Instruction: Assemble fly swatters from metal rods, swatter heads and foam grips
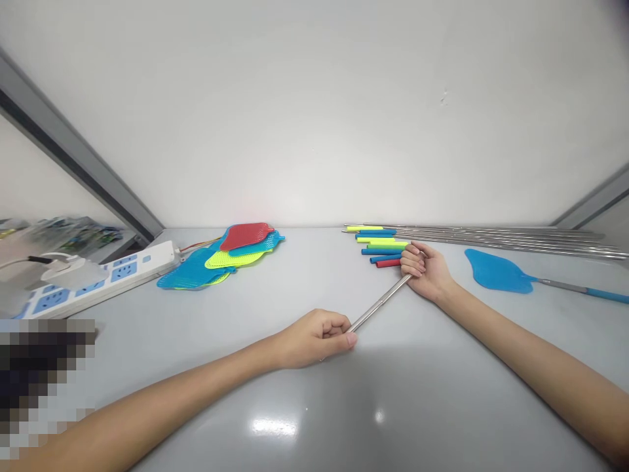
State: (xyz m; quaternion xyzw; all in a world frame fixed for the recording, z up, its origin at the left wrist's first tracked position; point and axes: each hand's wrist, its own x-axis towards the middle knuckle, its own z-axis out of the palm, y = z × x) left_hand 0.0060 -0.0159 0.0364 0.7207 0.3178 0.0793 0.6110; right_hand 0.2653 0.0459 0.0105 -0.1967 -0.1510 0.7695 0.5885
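Note:
A shiny metal telescopic rod (pixel 381 302) slants between my two hands above the grey table. Its lower end is gripped by my left hand (pixel 319 337), thumb pressed along it. My right hand (pixel 423 269) has its fingers curled round the upper end, palm side up, so that end is hidden. Just left of my right fingers lie several coloured grip sleeves (pixel 383 252) in yellow, blue and red. A blue fly swatter (pixel 501 270) with a metal shaft and blue handle rests right of my right hand.
Several thin metal rods (pixel 515 238) lie along the back wall at right. Back left is a pile of fly swatter heads (pixel 246 237) in red, blue and yellow. A white power strip (pixel 122 269) with a plugged-in adapter runs along the left edge.

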